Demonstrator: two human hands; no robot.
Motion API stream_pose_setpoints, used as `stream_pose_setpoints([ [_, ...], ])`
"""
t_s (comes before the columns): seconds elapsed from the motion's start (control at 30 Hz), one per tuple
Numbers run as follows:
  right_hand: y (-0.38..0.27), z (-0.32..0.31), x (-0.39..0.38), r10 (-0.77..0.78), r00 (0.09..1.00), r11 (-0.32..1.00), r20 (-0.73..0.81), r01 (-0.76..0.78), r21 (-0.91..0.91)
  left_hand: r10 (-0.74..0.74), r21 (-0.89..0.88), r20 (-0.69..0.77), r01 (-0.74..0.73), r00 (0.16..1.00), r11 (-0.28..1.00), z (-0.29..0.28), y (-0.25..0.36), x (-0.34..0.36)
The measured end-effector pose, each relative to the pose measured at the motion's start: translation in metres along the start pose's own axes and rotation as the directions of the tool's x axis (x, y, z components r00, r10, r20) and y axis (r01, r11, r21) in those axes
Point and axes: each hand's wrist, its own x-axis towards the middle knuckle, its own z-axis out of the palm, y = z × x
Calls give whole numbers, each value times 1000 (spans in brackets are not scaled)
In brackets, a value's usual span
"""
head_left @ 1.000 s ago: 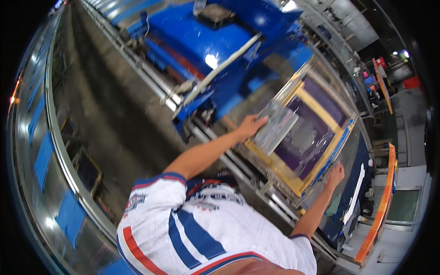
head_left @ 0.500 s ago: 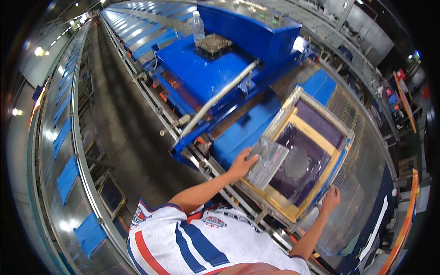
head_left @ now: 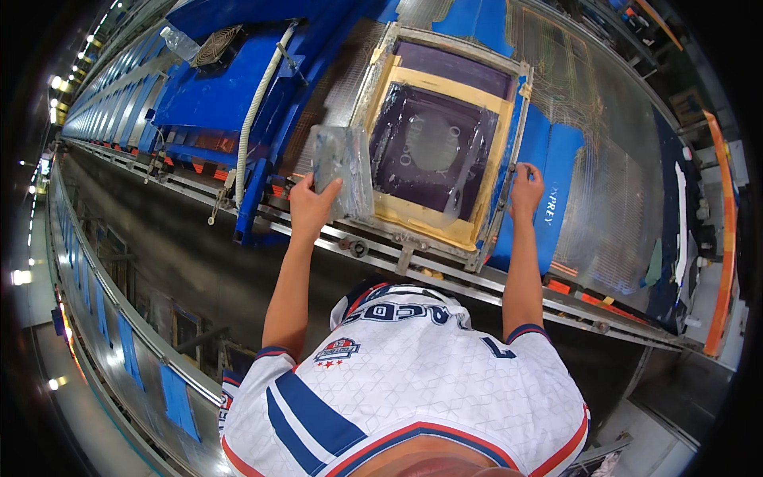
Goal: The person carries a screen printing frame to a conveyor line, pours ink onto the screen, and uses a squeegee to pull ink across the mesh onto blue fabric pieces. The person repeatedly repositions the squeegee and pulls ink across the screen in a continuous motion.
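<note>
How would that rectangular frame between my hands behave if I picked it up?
The frame will probably stay stiff, since its sides look like solid bars. Being wide and flat, it seems unlikely to roll. The dark panel inside looks thin and shiny wet, so it may be slippery and easily damaged if poked.

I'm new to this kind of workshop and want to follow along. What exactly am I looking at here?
There's no robot: these are a person's bare hands, seen from above by a fisheye camera on their head, so straight edges bend. The left hand holds a flat greyish plate, its material hard to tell, by a screen-printing frame with purple mesh. The right hand is at the frame's right edge. The frame sits over a long table bearing blue sheets. To the left is a blue machine with a pale hose and a clear plastic bottle.
</note>
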Motion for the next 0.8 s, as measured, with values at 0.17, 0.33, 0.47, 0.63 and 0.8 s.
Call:
stream_pose_setpoints([
  [0.17,-2,11,-1,-27,999,1000,18,27,-7,321,640,24,-261,947,722,31,15,20],
  [0.33,-3,11,0,-88,996,996,32,89,-26,346,855,15,-191,938,482,82,-7,18],
  [0.47,-15,4,-7,64,997,994,39,-60,-96,277,765,145,-285,950,578,82,-8,3],
  [0.63,-10,2,5,-52,997,987,-48,45,-154,417,398,685,-786,598,474,80,15,21],
  [0.8,-4,-2,7,-42,999,976,-21,36,-213,459,69,872,-971,169,228,125,22,52],
])
